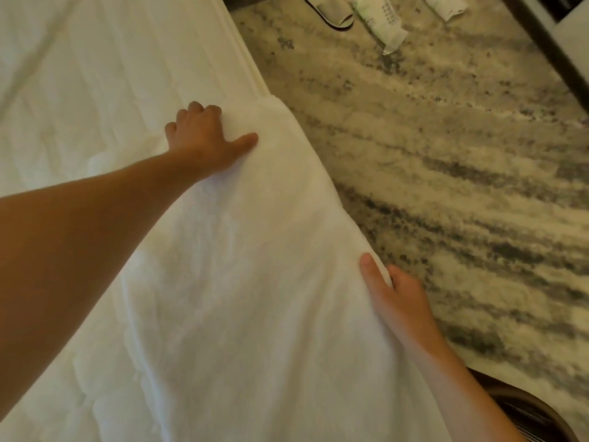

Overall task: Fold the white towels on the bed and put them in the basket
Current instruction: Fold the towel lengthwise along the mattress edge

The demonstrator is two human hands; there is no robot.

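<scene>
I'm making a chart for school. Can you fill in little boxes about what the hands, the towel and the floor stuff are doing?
left hand: gripping the towel's far end, fingers curled
right hand: holding the towel's edge at the bedside
towel: white, spread along the bed's edge
bed: white cover
basket: dark, bottom right corner, contents not visible
rug: cream with grey streaks
slipper: on the floor, top

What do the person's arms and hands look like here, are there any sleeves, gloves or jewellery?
Both arms are bare as far as the picture shows: no sleeves reach the forearms. The left hand and right hand wear no gloves, and no rings, watch or bracelet show on the visible fingers or wrists. Nails look short and unpainted, though the picture is soft.
</scene>
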